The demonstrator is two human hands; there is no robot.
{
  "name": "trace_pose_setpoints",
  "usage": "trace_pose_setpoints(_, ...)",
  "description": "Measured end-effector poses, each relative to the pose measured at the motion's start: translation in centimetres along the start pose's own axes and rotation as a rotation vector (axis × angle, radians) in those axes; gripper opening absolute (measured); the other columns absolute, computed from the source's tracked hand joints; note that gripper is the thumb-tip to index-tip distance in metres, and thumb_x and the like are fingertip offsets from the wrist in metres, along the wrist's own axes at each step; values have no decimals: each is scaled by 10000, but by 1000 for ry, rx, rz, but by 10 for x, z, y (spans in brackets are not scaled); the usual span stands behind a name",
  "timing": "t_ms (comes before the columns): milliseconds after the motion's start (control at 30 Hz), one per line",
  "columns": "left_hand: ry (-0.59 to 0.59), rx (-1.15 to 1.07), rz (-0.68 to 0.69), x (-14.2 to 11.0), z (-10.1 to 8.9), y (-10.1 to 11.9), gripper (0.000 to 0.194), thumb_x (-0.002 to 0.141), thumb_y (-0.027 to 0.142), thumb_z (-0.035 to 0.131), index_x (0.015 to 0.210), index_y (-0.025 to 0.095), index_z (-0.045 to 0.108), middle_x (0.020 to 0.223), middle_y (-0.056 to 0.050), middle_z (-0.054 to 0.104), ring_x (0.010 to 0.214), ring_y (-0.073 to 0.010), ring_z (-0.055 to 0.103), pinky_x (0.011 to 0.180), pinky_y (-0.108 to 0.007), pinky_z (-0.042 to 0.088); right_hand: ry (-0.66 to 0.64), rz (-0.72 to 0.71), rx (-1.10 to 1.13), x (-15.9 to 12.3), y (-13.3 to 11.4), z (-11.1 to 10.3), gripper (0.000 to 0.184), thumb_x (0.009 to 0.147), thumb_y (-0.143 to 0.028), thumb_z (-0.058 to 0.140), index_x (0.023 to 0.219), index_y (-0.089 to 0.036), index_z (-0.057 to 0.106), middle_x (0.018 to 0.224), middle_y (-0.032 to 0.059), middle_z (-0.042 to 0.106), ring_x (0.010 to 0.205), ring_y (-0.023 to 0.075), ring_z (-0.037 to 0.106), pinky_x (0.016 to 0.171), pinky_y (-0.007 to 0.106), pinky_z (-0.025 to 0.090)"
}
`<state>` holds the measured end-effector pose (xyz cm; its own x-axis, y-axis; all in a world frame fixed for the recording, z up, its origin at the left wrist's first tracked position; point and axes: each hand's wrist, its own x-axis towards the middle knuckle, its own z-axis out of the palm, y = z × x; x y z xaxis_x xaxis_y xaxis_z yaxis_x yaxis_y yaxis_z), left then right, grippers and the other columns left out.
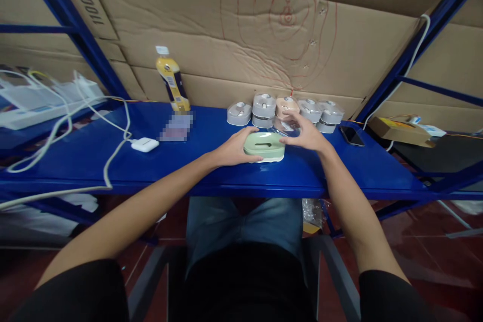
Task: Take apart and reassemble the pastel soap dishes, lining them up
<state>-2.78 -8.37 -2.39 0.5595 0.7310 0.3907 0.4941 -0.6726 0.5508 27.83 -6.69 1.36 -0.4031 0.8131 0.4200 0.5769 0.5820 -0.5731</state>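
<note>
A light green oval box [264, 147] with a dark slot in its top sits on the blue table near the front edge, a white wavy-edged piece showing beneath it. My left hand [238, 148] is closed round its left end, thumb at the near side and fingers at the far side. At its right end, my right hand [304, 132] curves its thumb and fingers about a clear plastic cover [281, 126], which stands tilted just behind the green box. The fingers partly hide the cover and a peach-coloured box [287, 105] behind.
Several clear-topped oval boxes [264, 106] stand in a row along the cardboard wall. A yellow bottle [172, 80], a white earbud case [145, 144] and cables lie left. A phone [352, 136] and an open carton [400, 132] are right, by the blue frame posts.
</note>
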Motion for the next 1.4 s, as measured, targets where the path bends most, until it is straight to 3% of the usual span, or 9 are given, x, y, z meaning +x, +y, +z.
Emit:
trace_pose_setpoints(200,27,-133,-42,4,6,-5,1188,653,628,985,1619,186,455,1561,-243,667,1429,-472,679,1159,-610,580,-173,-123,32,9,-19,30,1110,674,-635,954,1642,-235,585,1487,156,755,1388,398,709,1243,592,532)
trace_pose_setpoints(333,37,-161,-54,5,12,-9,1277,623,601,1009,1673,215,393,1524,-235,696,1410,-495,691,1149,-659,574,-221,-145,-16,14,-25,38,1071,710,-591,942,1652,-229,581,1523,157,736,1410,396,698,1246,586,531)
trace_pose_setpoints(700,62,-94,-69,4,18,-10,1429,597,578,1027,1754,214,272,1664,-283,569,1554,-541,560,1251,-721,473,-238,-186,-35,14,-33,31,1028,710,-538,952,1633,-248,607,1535,146,739,1420,400,697,1260,614,516)
trace_pose_setpoints(1000,39,-102,2,5,16,-4,1392,637,492,971,1783,228,227,1662,-257,573,1560,-549,551,1259,-745,470,-223,-188,-123,14,-42,29,1000,686,-480,949,1611,-257,643,1585,109,726,1457,409,681,1288,582,498)
trace_pose_setpoints(1400,29,-77,30,8,16,-3,1459,620,448,969,1820,231,168,1754,-264,455,1637,-575,437,1288,-758,437,-211,-186,-201,10,-50,27,991,682,-479,936,1608,-276,651,1556,99,738,1417,431,694,1247,596,524)
